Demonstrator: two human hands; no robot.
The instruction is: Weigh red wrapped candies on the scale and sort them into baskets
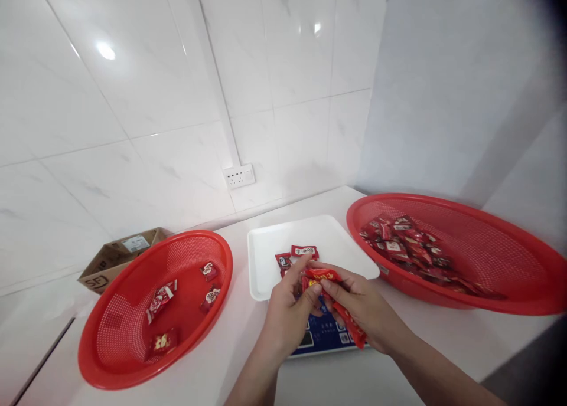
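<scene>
Both my hands are together above the front of a weighing scale [328,329] with a blue panel. My left hand [286,308] is closed, its thumb and fingers pinching a small red snack packet [325,272] with yellow print. My right hand [365,303] has its thumb on the same packets, and another red packet [353,328] sticks out below its fingers. How many packets are held is partly hidden by the fingers. Behind the hands, on the white scale tray [266,235], lie a red packet [305,252] with a white label and a darker red one [282,261].
At left stands a red plastic basket [100,359] with several scattered packets. A bigger red basket [522,258] at right holds a heap of packets. Behind the left basket is an open cardboard box [101,270]. A wall socket [240,176] sits above the white table [212,370].
</scene>
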